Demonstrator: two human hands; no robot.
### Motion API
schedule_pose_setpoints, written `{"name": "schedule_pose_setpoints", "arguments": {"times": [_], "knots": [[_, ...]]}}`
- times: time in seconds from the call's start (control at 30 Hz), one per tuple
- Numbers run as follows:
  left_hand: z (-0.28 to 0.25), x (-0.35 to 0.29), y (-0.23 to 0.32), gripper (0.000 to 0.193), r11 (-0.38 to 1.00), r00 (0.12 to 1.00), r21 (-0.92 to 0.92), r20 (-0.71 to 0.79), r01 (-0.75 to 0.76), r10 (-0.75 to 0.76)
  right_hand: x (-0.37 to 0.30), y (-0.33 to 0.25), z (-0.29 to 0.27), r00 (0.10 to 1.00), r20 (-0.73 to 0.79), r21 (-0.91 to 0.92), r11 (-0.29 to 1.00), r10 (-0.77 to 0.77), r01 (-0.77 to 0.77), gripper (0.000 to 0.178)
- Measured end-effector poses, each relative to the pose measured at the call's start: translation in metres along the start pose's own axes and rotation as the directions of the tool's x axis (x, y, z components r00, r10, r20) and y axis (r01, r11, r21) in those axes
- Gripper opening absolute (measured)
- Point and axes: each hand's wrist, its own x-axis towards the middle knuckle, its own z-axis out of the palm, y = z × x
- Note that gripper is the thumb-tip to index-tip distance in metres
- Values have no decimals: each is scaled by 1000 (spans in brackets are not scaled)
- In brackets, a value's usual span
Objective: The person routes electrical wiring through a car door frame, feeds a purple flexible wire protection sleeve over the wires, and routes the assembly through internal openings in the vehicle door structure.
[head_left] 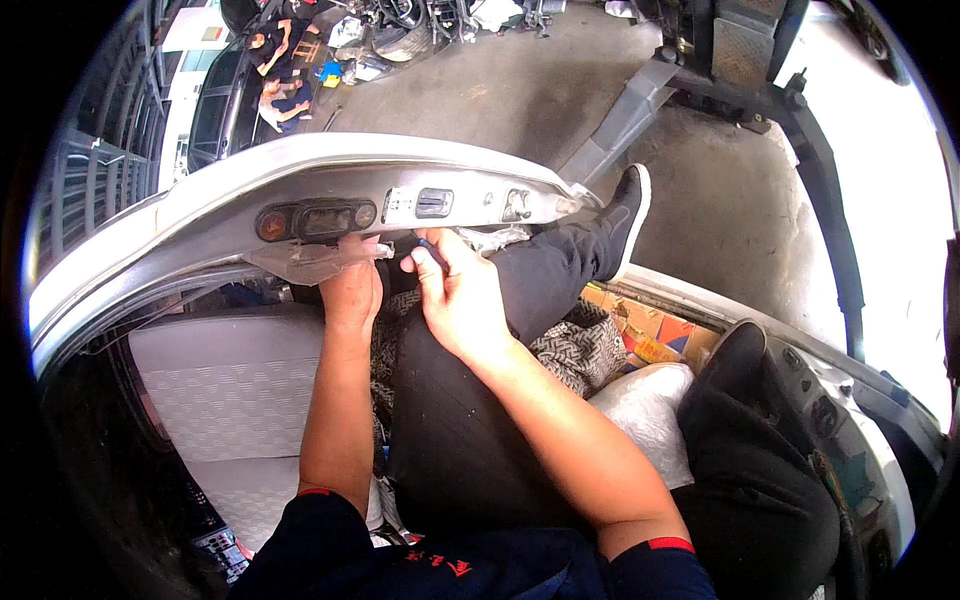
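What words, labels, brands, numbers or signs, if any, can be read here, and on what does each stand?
Red characters on the dark shirt: too small and slanted to read surely.
Coloured markings on the orange-brown carton: too blurred to read.
No text is clear enough to quote.

I'm seeing a grey concrete floor [520, 85] spreading left of the dark lift column [742, 45]; white light [900, 180] is glaring to its right, while a wooden stool [309, 46] and barred metalwork [95, 185] are standing far left.
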Motion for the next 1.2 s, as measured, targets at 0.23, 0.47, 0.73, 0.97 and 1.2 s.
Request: {"name": "schedule_pose_setpoints", "arguments": {"times": [0.23,0.47,0.73,0.97,1.2], "knots": [[9,3,10,32,988,994,-143,-80,61,-73,-2,0,3,994,31,15,994,106,-106,20],[10,7,11,30,985,991,-156,-103,73,-89,-6,3,4,995,55,-54,996,78,-75,26],[9,7,7,29,981,994,-185,-78,65,-81,-10,11,10,999,48,-183,983,-10,19,29],[10,6,11,31,970,979,-203,-123,135,-162,-11,4,10,997,71,-167,986,13,-1,30],[16,4,8,30,950,994,-302,-43,81,-99,-10,8,5,994,90,-97,994,58,-49,29]]}}
